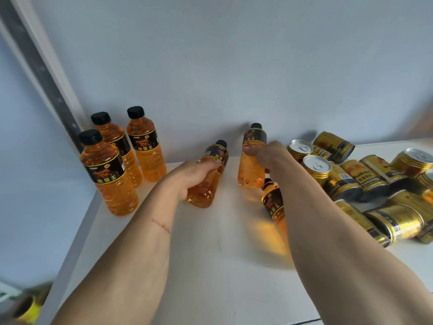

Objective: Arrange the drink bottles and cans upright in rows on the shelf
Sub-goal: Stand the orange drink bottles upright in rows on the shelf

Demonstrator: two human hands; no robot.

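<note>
l hand (187, 177) grips tilted bottle (206, 181); r hand (267, 156) grips 2nd bottle (250, 167) — both mid-shelf (210, 266), apart.

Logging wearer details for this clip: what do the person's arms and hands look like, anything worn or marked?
Both forearms are bare, with no sleeves in view. No gloves, watch, rings or bracelets show on the left hand or the right hand. The left forearm carries a thin red scratch line across it.

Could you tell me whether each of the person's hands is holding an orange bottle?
Yes, the left hand grips one orange bottle and the right hand grips another orange bottle.
</note>
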